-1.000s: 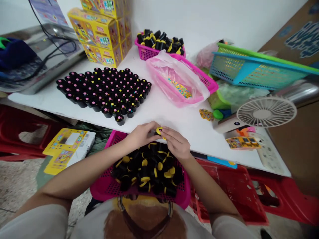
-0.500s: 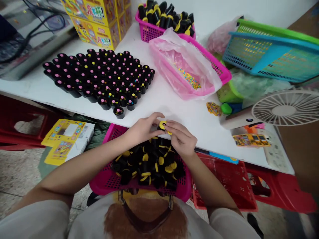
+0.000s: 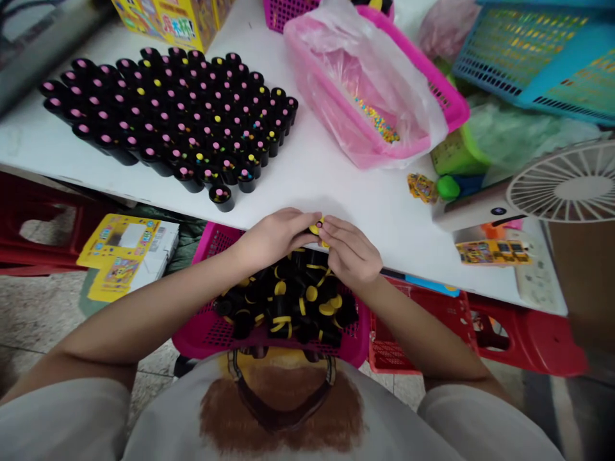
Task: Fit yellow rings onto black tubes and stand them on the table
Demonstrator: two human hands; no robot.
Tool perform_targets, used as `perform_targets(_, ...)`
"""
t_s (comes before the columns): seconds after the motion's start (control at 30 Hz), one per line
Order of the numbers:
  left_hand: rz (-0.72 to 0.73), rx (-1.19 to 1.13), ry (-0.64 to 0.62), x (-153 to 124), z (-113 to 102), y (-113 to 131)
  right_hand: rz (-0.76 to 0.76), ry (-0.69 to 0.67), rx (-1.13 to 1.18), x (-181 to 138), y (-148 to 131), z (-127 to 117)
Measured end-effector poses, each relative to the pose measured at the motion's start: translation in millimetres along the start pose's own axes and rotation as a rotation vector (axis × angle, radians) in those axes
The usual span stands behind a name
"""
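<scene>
Pinching a yellow-and-black piece (image 3: pixel 315 228) together near the front edge of the table (image 3: pixel 375 211), left hand (image 3: pixel 277 237) and right hand (image 3: pixel 354 251) seem mid-adjustment, the next move probably needing steady pressure.

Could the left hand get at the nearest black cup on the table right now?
Probably yes: only tabletop seems to lie between the left hand and that cup. The hand's grip, though, looks occupied by a yellow-and-black piece.
</scene>
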State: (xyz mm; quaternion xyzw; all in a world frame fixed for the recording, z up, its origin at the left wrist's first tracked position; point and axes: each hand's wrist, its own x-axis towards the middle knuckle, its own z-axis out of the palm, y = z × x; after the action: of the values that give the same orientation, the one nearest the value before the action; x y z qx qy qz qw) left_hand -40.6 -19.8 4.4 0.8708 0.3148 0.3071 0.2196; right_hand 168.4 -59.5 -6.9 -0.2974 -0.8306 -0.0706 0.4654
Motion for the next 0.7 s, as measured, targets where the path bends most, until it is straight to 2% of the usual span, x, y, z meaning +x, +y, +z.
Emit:
perform_targets(0.1,0.004,-0.011,0.038,0,1,-2,0.055,-0.045,0.048,12,3,-3)
perform_targets(0.2,-0.049,-0.079,0.057,2,1,-2,0.342,-0.094,0.141,26,4,-7)
perform_targets(0.27,-0.097,-0.127,0.061,3,0,-1,0.542,-0.059,0.193,31,3,-9)
perform_targets(0.33,-0.115,-0.161,0.060,4,-1,0,0.596,-0.015,0.220,31,3,-10)
perform_targets(0.53,-0.078,-0.160,0.072,3,0,0,0.251,-0.118,0.186,7,5,-12)
perform_targets(0.7,0.000,-0.110,0.075,3,1,0,0.030,-0.117,0.098,-4,10,-9)
